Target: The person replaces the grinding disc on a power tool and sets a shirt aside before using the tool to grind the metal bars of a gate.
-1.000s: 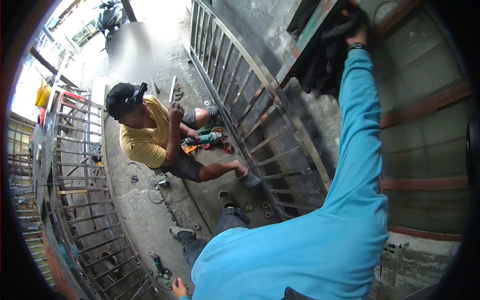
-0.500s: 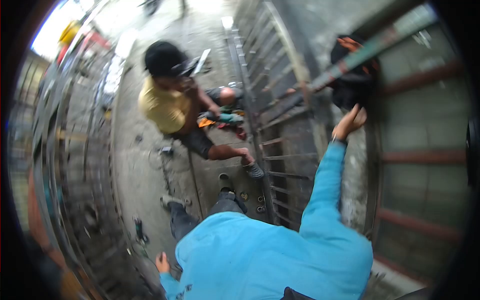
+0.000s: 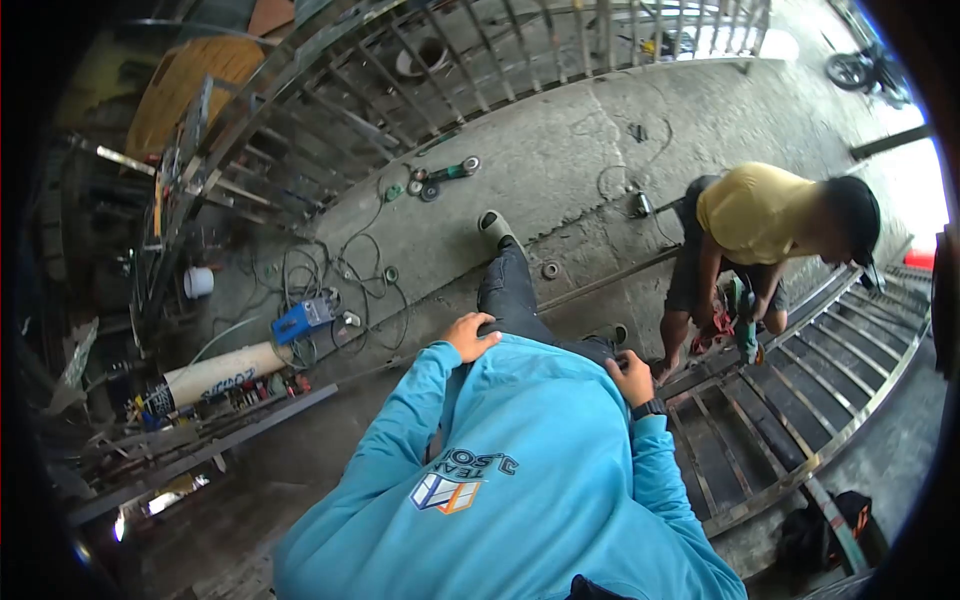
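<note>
My left hand [image 3: 470,337] lies against the top of my dark trousers [image 3: 515,290], by the hem of my blue shirt [image 3: 520,450]. Its fingers are stretched out and it holds nothing that I can see. On the other side, my right hand [image 3: 632,379], with a black watch [image 3: 649,408] at its wrist, touches the trousers near the hip. Thumb and forefinger look apart there, and the other fingers are partly hidden. A green angle grinder [image 3: 450,173] lies on the concrete ahead, with grinding discs [image 3: 430,191] beside it.
A co-worker in a yellow shirt [image 3: 755,210] bends over a green power tool [image 3: 745,325] at right, beside a metal grille [image 3: 800,390]. Another railing [image 3: 480,60] stands ahead. Cables [image 3: 365,270], a blue box [image 3: 303,318] and a pale cylinder [image 3: 225,375] lie left. A black bag [image 3: 825,530] is at lower right.
My view has swung left, so the co-worker now appears at right. My right hand has come from beside the black bag to my hip, and my left hand has come up to my waist.
</note>
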Motion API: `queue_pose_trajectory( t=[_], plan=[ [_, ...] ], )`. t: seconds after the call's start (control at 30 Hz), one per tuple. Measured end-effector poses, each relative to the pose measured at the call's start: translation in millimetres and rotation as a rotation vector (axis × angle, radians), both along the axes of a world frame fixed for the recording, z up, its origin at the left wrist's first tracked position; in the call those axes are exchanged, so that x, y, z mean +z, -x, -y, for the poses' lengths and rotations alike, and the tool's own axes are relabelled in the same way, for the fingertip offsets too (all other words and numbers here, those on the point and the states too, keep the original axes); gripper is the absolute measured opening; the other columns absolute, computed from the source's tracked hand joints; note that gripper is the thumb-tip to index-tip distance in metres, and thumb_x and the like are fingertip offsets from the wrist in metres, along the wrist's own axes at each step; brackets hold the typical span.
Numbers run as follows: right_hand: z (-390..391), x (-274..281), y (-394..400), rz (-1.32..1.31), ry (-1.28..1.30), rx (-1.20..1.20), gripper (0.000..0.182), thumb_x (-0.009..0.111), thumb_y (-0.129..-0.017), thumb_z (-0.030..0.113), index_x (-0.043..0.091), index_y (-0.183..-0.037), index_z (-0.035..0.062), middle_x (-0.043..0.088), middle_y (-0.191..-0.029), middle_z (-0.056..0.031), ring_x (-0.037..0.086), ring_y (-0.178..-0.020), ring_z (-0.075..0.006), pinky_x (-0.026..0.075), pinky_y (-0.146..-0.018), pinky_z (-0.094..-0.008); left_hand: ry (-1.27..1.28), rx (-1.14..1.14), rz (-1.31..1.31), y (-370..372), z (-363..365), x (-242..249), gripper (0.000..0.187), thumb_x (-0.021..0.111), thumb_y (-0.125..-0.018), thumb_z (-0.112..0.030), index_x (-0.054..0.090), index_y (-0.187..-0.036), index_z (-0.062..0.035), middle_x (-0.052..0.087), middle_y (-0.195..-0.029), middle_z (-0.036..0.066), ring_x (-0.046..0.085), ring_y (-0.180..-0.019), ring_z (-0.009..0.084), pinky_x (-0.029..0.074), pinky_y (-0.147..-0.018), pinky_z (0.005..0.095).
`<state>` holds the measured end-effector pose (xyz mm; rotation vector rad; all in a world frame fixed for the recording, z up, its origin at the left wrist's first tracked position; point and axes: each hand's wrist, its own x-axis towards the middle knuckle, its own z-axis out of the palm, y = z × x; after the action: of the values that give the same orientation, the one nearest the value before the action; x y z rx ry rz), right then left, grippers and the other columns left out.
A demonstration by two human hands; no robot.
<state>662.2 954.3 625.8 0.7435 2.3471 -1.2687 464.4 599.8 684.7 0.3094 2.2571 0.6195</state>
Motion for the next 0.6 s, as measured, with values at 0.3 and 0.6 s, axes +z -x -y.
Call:
queue_pose_trajectory(
  t=[0.3,0.6],
  plan=[
    [49.6,-34.9,93.9,0.292,0.095,-0.019,0.056,0.082,-0.082,0.039,0.071,-0.114,-0.0046,0.074,-0.099,-0.0228,0.073,-0.091,-0.0322,0.057,-0.08,-0.0406,-0.007,0.133,0.143,113.4,92.8,-27.4,0.045,0.074,-0.087,-0.042,0.067,-0.119,-0.01,0.064,-0.115,0.013,0.063,-0.111,0.0343,0.051,-0.095,0.0461],
    [152.2,47.3,332.5,0.064,-0.213,0.094,0.021,0.072,-0.087,0.019,0.074,-0.096,0.0001,0.075,-0.086,-0.0152,0.072,-0.079,-0.0239,0.054,-0.075,-0.0358,-0.117,0.655,0.084,97.4,155.0,-35.0,0.024,0.07,-0.091,-0.03,0.07,-0.095,-0.0061,0.072,-0.098,0.017,0.067,-0.096,0.0392,0.052,-0.086,0.0485]
  ],
)
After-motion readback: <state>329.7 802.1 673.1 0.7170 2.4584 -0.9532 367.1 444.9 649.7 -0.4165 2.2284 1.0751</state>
